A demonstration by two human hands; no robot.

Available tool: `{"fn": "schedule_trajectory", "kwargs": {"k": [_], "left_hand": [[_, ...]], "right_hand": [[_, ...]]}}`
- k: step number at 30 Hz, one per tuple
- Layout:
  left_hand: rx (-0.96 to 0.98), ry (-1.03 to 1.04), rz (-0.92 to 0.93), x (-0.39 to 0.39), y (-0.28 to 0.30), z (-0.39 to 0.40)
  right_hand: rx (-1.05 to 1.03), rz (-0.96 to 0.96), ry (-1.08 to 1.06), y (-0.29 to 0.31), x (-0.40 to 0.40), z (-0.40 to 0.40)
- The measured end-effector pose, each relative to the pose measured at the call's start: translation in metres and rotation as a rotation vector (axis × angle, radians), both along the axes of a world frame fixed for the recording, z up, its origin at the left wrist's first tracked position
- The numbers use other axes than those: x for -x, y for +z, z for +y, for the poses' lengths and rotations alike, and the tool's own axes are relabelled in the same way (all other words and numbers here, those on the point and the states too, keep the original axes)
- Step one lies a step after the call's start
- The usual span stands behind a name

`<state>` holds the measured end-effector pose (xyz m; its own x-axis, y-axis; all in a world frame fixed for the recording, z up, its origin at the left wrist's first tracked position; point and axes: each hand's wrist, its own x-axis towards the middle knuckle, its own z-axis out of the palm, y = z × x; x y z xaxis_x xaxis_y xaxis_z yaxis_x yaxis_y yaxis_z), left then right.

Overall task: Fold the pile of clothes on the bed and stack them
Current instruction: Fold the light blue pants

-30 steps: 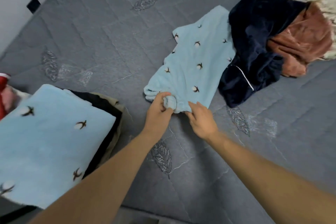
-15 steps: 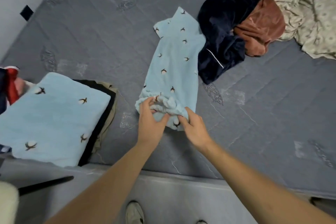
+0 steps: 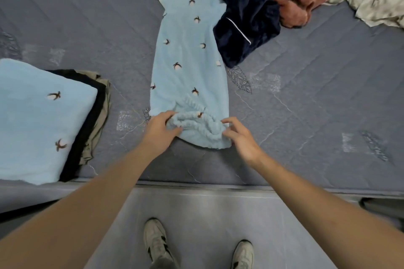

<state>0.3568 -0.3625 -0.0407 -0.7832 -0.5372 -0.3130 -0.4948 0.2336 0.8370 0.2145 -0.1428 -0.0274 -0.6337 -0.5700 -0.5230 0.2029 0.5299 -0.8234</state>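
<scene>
Near the front edge of the grey bed (image 3: pixel 306 116), light blue fleece trousers (image 3: pixel 188 61) lie stretched lengthwise away from it. At their waistband (image 3: pixel 196 124), the left hand (image 3: pixel 158 131) pinches the gathered elastic between thumb and curled fingers; the right hand (image 3: pixel 242 137) hovers beside it, fingers spread and loosely bent. Left of the trousers sits the folded stack (image 3: pixel 43 120); beyond them, the unfolded pile (image 3: pixel 262 6).
</scene>
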Motion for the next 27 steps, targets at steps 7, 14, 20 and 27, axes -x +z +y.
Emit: {"fn": "schedule_trajectory", "kwargs": {"k": [7,14,20,27], "left_hand": [[-0.001,-0.059,0.003,0.013,0.008,0.002],[-0.069,-0.206,-0.101,0.034,0.003,-0.018],[0.024,-0.393,-0.255,0.047,-0.003,-0.033],[0.142,-0.324,-0.055,0.019,0.009,-0.021]], "right_hand": [[-0.077,0.036,0.082,-0.001,0.004,-0.010],[-0.078,0.204,0.184,-0.008,0.001,-0.020],[0.026,0.086,0.157,-0.008,0.000,-0.004],[-0.286,0.405,0.450,-0.012,-0.005,0.022]]}}
